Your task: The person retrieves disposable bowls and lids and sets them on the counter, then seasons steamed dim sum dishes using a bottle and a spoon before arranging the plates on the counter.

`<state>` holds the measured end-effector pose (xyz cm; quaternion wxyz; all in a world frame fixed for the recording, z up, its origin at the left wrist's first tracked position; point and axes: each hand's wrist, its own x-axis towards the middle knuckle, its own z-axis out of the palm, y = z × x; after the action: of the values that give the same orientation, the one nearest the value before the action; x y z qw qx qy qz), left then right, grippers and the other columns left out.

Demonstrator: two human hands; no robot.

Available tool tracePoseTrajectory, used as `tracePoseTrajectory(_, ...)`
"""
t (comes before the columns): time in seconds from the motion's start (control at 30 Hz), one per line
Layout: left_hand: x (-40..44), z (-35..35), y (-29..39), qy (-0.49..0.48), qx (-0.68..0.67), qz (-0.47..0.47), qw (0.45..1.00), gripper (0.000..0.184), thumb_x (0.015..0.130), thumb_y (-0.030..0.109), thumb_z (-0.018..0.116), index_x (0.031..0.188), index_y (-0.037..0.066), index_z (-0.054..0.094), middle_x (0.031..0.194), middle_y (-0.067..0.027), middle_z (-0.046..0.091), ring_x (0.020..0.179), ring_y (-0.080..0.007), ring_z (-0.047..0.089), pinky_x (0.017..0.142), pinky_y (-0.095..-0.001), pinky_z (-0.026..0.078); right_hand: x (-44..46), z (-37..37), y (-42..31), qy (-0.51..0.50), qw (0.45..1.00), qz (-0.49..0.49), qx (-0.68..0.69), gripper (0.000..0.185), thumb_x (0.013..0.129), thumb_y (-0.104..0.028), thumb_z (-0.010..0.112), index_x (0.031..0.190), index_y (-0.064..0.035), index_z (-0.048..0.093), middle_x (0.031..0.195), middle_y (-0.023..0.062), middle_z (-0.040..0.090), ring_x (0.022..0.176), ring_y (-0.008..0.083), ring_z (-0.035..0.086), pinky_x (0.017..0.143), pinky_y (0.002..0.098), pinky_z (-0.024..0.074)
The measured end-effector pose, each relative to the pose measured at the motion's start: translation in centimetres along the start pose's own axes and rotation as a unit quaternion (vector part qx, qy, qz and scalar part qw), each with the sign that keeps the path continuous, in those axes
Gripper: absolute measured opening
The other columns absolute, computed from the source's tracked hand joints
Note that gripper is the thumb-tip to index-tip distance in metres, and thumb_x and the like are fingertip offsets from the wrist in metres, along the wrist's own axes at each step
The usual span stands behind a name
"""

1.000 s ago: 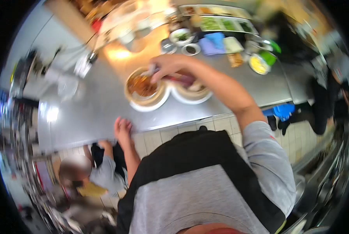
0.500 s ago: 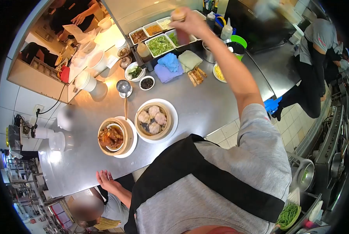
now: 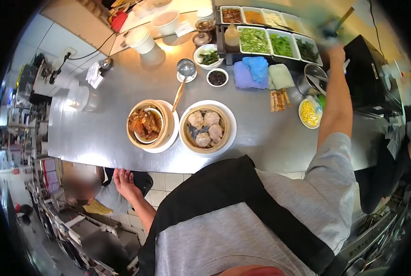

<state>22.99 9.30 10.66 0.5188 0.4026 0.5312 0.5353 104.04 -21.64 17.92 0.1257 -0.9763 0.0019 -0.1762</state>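
Utensil (image 3: 345, 19): located right of the trays (image 3: 281, 43); long axis diagonal, slim end pointing away, up and right. Right hand (image 3: 336, 53): just below it; blur hides the grip, state cannot be told. Left hand (image 3: 125, 181): empty, loosely spread, near table (image 3: 109, 133) edge.

Two bamboo steamers (image 3: 169, 123), four dumplings (image 3: 211, 118), three cloths (image 3: 256, 71), one ladle (image 3: 185, 68)

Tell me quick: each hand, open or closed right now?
Left hand: open, nothing seen in it, near the table edge.
Right hand: blurred; open or closed can't be told.
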Motion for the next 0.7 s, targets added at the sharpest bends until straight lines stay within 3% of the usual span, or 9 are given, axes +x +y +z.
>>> tracePoseTrajectory(0.1, -0.2, 0.2, -0.4, -0.001, 0.0, -0.011, 1.0, 0.036, 0.085, 0.013, 0.061, 0.118, 0.006, 0.049, 0.095, -0.0044, 0.059, 0.081, -0.014, 0.058, 0.068, -0.0248, 0.048, 0.7, -2.8, -1.6, -0.067, 0.994, -0.08, -0.041, 0.044, 0.077, -0.037, 0.063, 0.101, -0.0008, 0.058, 0.101, 0.0221, 0.062, 0.102, 0.0368, 0.058, 0.083, 0.0432, 0.0476)
tracePoseTrajectory(0.2, -0.1, 0.4, -0.9, -0.004, 0.0, -0.03, 1.0, 0.037, 0.085, 0.013, 0.061, 0.118, 0.006, 0.049, 0.096, -0.0048, 0.059, 0.082, -0.0144, 0.059, 0.069, -0.0252, 0.048, -1.5, -7.2, -6.4, 0.076, 0.975, -0.207, 0.02, 0.036, 0.08, -0.03, 0.059, 0.096, 0.0013, 0.059, 0.099, 0.0217, 0.062, 0.095, 0.0374, 0.059, 0.08, 0.0452, 0.0482)
tracePoseTrajectory(0.27, -0.2, 0.7, -1.0, -0.008, 0.001, -0.031, 0.999, 0.037, 0.085, 0.014, 0.061, 0.119, 0.006, 0.049, 0.096, -0.0054, 0.059, 0.082, -0.0144, 0.059, 0.069, -0.0249, 0.048, -3.0, -8.0, -9.6, 0.137, 0.898, -0.385, 0.163, 0.035, 0.083, -0.032, 0.051, 0.104, -0.0049, 0.06, 0.097, 0.0209, 0.063, 0.089, 0.0387, 0.06, 0.077, 0.0458, 0.047)
tracePoseTrajectory(0.33, -0.2, 1.0, -0.8, -0.013, -0.001, -0.027, 1.0, 0.037, 0.085, 0.014, 0.061, 0.119, 0.006, 0.049, 0.096, -0.0056, 0.059, 0.082, -0.0143, 0.059, 0.069, -0.0245, 0.048, -9.3, -12.4, -15.4, 0.15, 0.872, -0.451, 0.118, 0.03, 0.084, -0.03, 0.051, 0.098, -0.0058, 0.063, 0.093, 0.0208, 0.062, 0.082, 0.0385, 0.06, 0.074, 0.045, 0.0471)
tracePoseTrajectory(0.4, -0.4, 1.0, -0.6, -0.012, -0.004, -0.027, 1.0, 0.037, 0.085, 0.014, 0.061, 0.119, 0.005, 0.049, 0.096, -0.0058, 0.06, 0.081, -0.0141, 0.059, 0.068, -0.0242, 0.048, -14.6, -12.5, -19.0, -0.05, 0.896, -0.377, 0.231, 0.032, 0.072, -0.026, 0.068, 0.096, -0.0055, 0.062, 0.088, 0.0182, 0.064, 0.085, 0.0332, 0.062, 0.075, 0.0406, 0.0489)
tracePoseTrajectory(0.47, -0.5, 0.9, -0.4, -0.009, -0.003, -0.024, 1.0, 0.036, 0.085, 0.013, 0.061, 0.118, 0.005, 0.049, 0.096, -0.0058, 0.06, 0.081, -0.0138, 0.059, 0.068, -0.024, 0.049, -19.0, -13.1, -21.2, -0.073, 0.879, -0.44, 0.172, 0.025, 0.085, -0.026, 0.05, 0.094, -0.0068, 0.064, 0.089, 0.0216, 0.062, 0.08, 0.0383, 0.059, 0.071, 0.0438, 0.0474)
tracePoseTrajectory(0.57, -0.7, 0.3, -0.5, -0.001, -0.004, -0.023, 1.0, 0.035, 0.085, 0.013, 0.06, 0.117, 0.005, 0.05, 0.095, -0.0056, 0.061, 0.08, -0.0134, 0.059, 0.067, -0.0241, 0.049, -22.9, -11.8, -22.3, -0.063, 0.88, -0.427, 0.201, 0.026, 0.085, -0.026, 0.049, 0.089, -0.0048, 0.064, 0.085, 0.0223, 0.061, 0.078, 0.0384, 0.058, 0.071, 0.0435, 0.0476)
tracePoseTrajectory(0.7, -0.9, -1.0, -1.1, 0.009, -0.01, -0.035, 0.999, 0.033, 0.085, 0.012, 0.06, 0.116, 0.005, 0.051, 0.094, -0.0054, 0.061, 0.08, -0.0131, 0.06, 0.067, -0.0242, 0.049, -26.5, -8.9, -22.0, -0.123, 0.874, -0.422, 0.209, 0.022, 0.082, -0.02, 0.054, 0.091, -0.0012, 0.062, 0.093, 0.0215, 0.062, 0.085, 0.0357, 0.061, 0.074, 0.0447, 0.0487)
